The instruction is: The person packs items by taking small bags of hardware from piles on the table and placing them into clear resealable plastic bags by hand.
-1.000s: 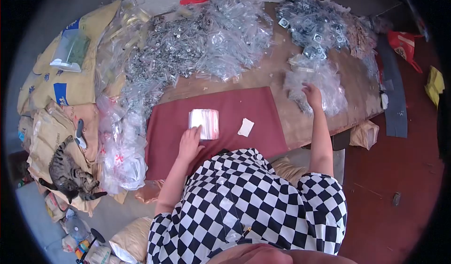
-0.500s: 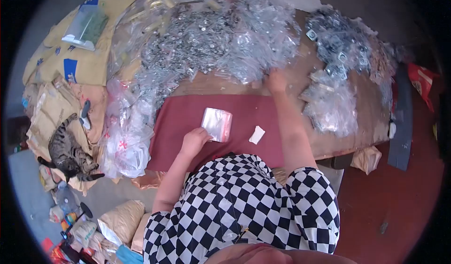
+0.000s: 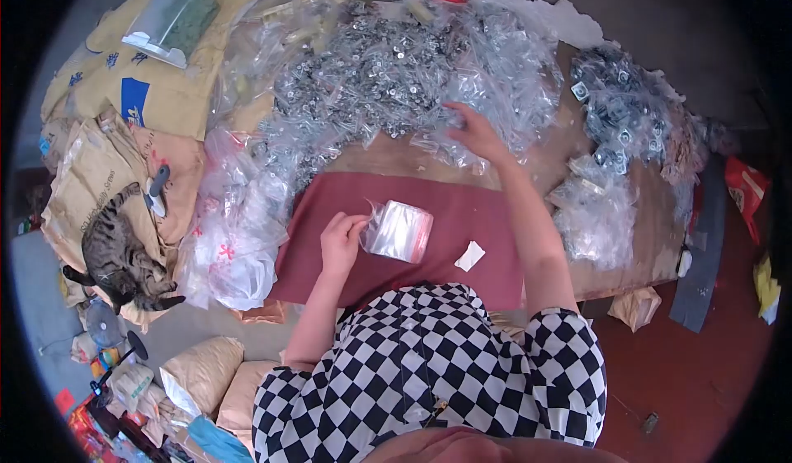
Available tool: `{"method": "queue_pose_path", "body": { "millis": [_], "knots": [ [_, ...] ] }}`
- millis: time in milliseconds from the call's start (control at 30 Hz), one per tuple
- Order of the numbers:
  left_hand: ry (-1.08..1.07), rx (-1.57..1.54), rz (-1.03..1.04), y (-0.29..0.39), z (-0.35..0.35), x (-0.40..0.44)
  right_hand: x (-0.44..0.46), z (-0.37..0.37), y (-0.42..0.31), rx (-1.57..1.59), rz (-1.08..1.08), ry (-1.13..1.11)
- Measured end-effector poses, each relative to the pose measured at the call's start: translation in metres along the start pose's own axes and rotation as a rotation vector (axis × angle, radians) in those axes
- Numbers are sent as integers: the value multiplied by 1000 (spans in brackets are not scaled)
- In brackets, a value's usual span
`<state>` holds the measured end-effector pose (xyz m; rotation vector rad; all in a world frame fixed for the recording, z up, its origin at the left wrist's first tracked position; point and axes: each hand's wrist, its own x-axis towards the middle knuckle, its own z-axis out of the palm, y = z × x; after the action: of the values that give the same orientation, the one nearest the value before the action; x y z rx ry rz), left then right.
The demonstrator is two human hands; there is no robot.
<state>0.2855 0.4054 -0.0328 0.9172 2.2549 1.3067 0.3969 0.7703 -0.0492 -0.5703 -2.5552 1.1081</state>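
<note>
A brown worktable [image 3: 379, 158] spreads out in front of both hands. Ahead of the left hand's grip, and reaching beneath the right hand, lies a broad heap of small metal hardware [image 3: 371, 75] mixed with clear plastic; the single pieces are too small to name. A maroon cloth [image 3: 487, 216] lies under the left grip. Well to the left of that grip, a tabby cat [image 3: 115, 244] is curled on brown paper.

The right hand [image 3: 480, 136] is at the heap's near side, thumb and fingers apart, with nothing visible between them. The left hand [image 3: 340, 240] has its fingertips pinched on the edge of what appears to be one thin clear bag [image 3: 375, 214]. Just right of that pinch, a stack of red-edged plastic bags [image 3: 404, 232] lies flat on the cloth. Farther right is a scrap of white paper [image 3: 470, 256].

The step in hand seems to be peeling a bag from the stack while the right hand reaches to the hardware. Parting it cleanly would call for a single layer in the left pinch; picking up hardware, for the right fingers to close.
</note>
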Motion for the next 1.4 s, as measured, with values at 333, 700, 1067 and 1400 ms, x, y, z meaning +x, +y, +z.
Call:
{"method": "queue_pose_path", "body": {
  "millis": [333, 700, 1067, 1400],
  "knots": [
    [130, 4, 57, -15, -18, -6, 75, 61, -9, -548, 88, 116],
    [102, -224, -255, -9, -31, -12, 57, 69, -109, 394, 344, -171],
    [242, 353, 249, -30, -64, -21, 108, 160, -107, -276, 23, -72],
    [-305, 197, -139, -31, -47, 5, 132, 30, -27, -414, 222, -82]
  ]
}}
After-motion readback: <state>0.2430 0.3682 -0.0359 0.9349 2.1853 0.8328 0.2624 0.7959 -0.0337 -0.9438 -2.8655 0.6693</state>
